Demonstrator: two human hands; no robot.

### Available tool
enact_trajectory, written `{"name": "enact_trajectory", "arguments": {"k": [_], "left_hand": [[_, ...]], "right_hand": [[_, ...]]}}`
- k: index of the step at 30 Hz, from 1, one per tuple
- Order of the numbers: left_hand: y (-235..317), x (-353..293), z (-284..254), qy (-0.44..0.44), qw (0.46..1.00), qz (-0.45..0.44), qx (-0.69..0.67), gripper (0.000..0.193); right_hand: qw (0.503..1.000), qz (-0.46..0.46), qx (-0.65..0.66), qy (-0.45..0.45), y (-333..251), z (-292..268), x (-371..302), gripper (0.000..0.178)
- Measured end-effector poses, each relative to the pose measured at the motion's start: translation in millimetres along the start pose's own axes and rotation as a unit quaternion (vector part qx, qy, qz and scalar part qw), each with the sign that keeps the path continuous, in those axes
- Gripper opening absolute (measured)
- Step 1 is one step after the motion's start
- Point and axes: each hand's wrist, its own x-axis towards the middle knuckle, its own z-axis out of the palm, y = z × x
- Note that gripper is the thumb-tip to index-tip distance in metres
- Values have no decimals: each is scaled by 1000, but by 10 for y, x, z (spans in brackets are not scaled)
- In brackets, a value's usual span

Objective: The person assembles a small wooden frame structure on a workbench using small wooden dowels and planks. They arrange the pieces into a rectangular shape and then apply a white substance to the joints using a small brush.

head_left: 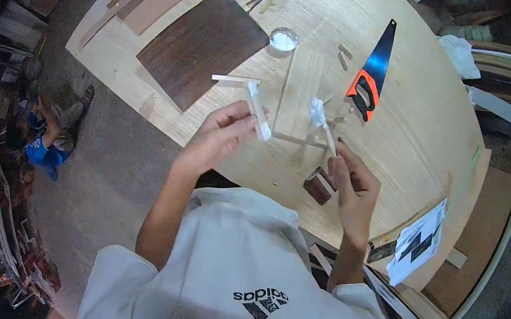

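Observation:
My left hand (218,137) pinches a short pale wood strip (258,110) above the table, with white paste at its ends. In my right hand (355,188) is a thin stick (330,140), its upper tip covered by a lump of white paste (317,111). The two pieces are apart. Beyond my hands, a small clear dish (283,40) contains more of the white stuff. Another thin pale strip (233,79) lies by my left fingers. A small dark brown block (318,187) with a pale face rests beside my right hand.
The pale wooden table (425,129) carries a handsaw (371,78) with an orange and black handle, a dark board (202,51), a light board (302,89) and small offcuts (343,54). Printed paper (417,243) hangs at the right edge. A person in blue (46,150) is at far left.

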Motion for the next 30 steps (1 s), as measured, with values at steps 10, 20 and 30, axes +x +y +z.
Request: {"name": "enact_trajectory", "arguments": {"k": [10,20,30], "left_hand": [[-1160,500,-1241,115,912,35,392,21],[-1033,363,-1183,144,691,83,704,34],[-398,1988,-1284,41,690,253,677,90]], "right_hand": [[992,106,71,-14,503,301,154,29],[993,108,40,-6,795,498,490,28],[988,110,49,98,1707,1208,1685,37]]}}
